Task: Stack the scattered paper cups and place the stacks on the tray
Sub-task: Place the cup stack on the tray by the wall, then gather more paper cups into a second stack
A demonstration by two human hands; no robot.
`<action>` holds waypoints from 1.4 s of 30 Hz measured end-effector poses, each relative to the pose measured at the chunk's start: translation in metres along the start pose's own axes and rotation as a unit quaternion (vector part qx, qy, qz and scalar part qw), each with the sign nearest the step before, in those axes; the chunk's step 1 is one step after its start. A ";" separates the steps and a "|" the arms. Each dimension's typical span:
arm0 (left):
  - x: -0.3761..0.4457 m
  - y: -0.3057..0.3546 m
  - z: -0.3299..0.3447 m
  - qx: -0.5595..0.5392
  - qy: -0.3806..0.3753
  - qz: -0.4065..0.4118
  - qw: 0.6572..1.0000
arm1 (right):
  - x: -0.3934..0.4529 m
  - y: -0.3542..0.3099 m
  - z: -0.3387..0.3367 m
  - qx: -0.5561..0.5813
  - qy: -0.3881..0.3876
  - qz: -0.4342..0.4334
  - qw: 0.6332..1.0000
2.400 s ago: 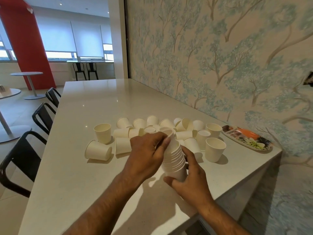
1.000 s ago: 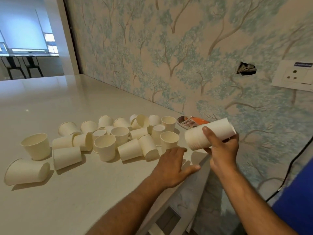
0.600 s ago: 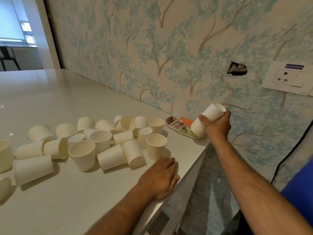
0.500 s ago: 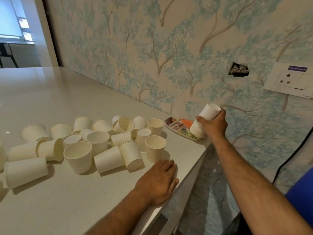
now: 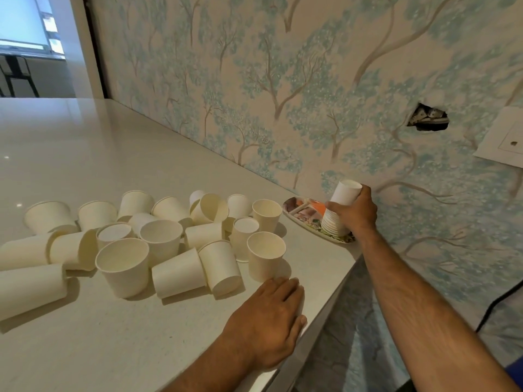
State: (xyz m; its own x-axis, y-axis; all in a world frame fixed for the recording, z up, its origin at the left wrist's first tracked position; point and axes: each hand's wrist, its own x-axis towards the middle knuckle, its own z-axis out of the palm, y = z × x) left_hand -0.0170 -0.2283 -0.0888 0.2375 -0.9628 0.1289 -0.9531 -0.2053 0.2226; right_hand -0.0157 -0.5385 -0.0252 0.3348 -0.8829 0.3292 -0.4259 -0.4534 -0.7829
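Observation:
My right hand [image 5: 356, 213] grips an upside-down stack of white paper cups [image 5: 341, 205], its rims resting on the right end of the patterned oval tray [image 5: 300, 215] at the table's far corner by the wall. My left hand [image 5: 270, 318] lies flat on the white table near the front edge, fingers straight, holding nothing. Several loose paper cups [image 5: 161, 244] are scattered to the left of the tray, some upright, some on their sides, some upside down.
The white table [image 5: 113, 159] runs along a tree-patterned wall. Its right edge drops off just past the tray and my left hand. A wall socket plate [image 5: 503, 137] and a hole in the wall [image 5: 428, 118] are on the right. A black cable hangs at the lower right.
My right hand carried the stack from in front of me to the right, turned it rims-down and lowered it onto the tray. My left hand let go of it and settled flat on the table.

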 end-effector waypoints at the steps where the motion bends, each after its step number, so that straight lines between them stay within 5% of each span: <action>1: 0.000 0.000 0.001 -0.001 0.000 0.000 1.000 | 0.000 0.001 0.001 -0.002 -0.002 0.000 1.000; 15: 0.003 -0.004 0.009 -0.003 0.011 -0.001 1.000 | -0.011 0.004 0.001 0.038 -0.009 0.021 0.999; 19: 0.004 -0.004 0.009 -0.001 0.020 0.007 1.000 | -0.026 0.000 -0.004 0.098 0.087 0.031 0.991; 23: 0.003 -0.003 0.007 -0.008 0.028 0.004 1.000 | -0.060 -0.022 -0.010 0.161 0.168 -0.053 0.971; 28: -0.001 0.002 0.000 -0.040 0.054 -0.017 0.998 | -0.120 -0.059 -0.016 0.226 0.000 -0.145 0.963; 31: -0.006 0.005 -0.007 -0.080 0.095 -0.036 0.992 | -0.147 -0.065 -0.024 0.125 -0.183 -0.268 0.938; 33: -0.012 0.006 -0.010 -0.122 0.144 -0.048 0.981 | -0.158 -0.067 -0.026 0.032 -0.239 -0.330 0.913; 42: -0.051 0.008 -0.016 -0.274 0.327 -0.159 0.890 | -0.180 -0.064 -0.024 -0.146 -0.255 -0.382 0.876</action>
State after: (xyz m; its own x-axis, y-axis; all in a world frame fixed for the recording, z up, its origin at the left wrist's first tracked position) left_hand -0.0335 -0.1783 -0.0779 0.7088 -0.5261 0.4700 -0.6252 -0.1597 0.7639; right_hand -0.0686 -0.3538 -0.0219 0.9164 -0.1721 0.3614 -0.0851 -0.9660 -0.2443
